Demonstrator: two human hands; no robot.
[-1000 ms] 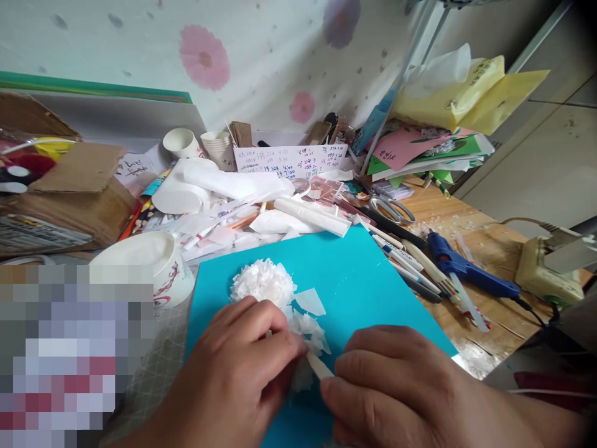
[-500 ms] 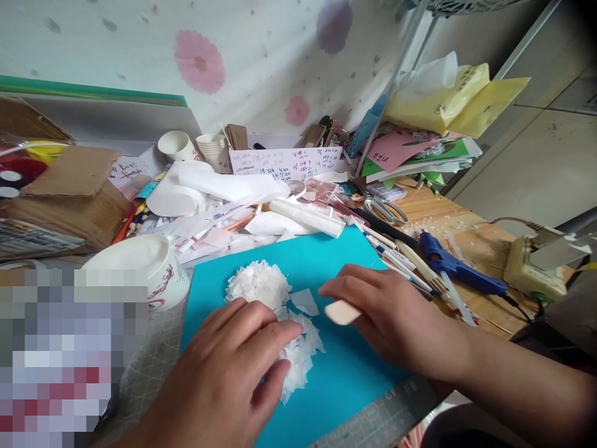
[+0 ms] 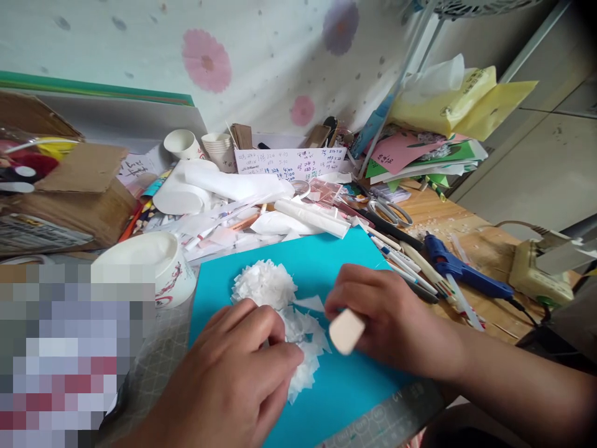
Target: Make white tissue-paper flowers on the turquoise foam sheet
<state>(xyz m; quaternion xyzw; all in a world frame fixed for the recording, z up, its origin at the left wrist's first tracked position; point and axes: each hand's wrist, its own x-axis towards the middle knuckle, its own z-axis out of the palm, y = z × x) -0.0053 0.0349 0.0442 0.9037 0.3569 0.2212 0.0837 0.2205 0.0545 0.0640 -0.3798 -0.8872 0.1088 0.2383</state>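
Observation:
My right hand (image 3: 373, 320) is closed around a pale wooden stick (image 3: 346, 331), its rounded, blunt end pointing toward me. Beside those fingertips a small white paper piece (image 3: 310, 303) stands tilted; I cannot tell whether the hand or the stick's hidden end touches it. My left hand (image 3: 242, 367) lies over the white ruffled paper cluster (image 3: 305, 373), fingers curled and thumb tip against the index finger. What sits between them is hidden. A rounder white paper pompom (image 3: 264, 283) rests just beyond, on the turquoise sheet (image 3: 354, 398).
A paper bowl (image 3: 180, 277) stands left of the sheet. White paper scraps (image 3: 224, 221) pile up behind it. Pens (image 3: 396, 255), scissors (image 3: 389, 211) and a blue glue gun (image 3: 466, 270) lie to the right, near a power strip (image 3: 536, 274). A cardboard box (image 3: 88, 186) is far left.
The loose paper piece lay flat and now appears tilted up beside my right fingertips. The wooden stick's end has turned more toward me. My left thumb and index finger have drawn together.

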